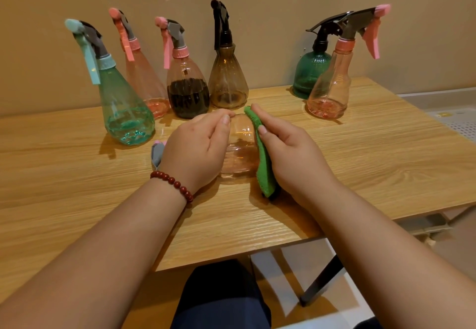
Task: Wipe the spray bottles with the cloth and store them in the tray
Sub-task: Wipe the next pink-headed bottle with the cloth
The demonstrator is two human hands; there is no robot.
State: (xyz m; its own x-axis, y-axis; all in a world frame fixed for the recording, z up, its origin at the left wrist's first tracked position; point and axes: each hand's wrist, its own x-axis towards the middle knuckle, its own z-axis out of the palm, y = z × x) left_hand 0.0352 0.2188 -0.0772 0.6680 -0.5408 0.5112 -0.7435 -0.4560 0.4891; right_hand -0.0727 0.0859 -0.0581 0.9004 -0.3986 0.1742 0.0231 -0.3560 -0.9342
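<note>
Six plastic spray bottles stand along the far edge of the light wooden table, unstored; no tray shows; mid-table, the left hand grips a clear pink bottle lying down; the right hand presses a folded green cloth against it.

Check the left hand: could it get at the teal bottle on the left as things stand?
Probably yes, once it lets go. The left hand is busy holding the pink bottle lying on the table. The teal bottle stands upright just beyond and to its left, with bare tabletop between them.
</note>
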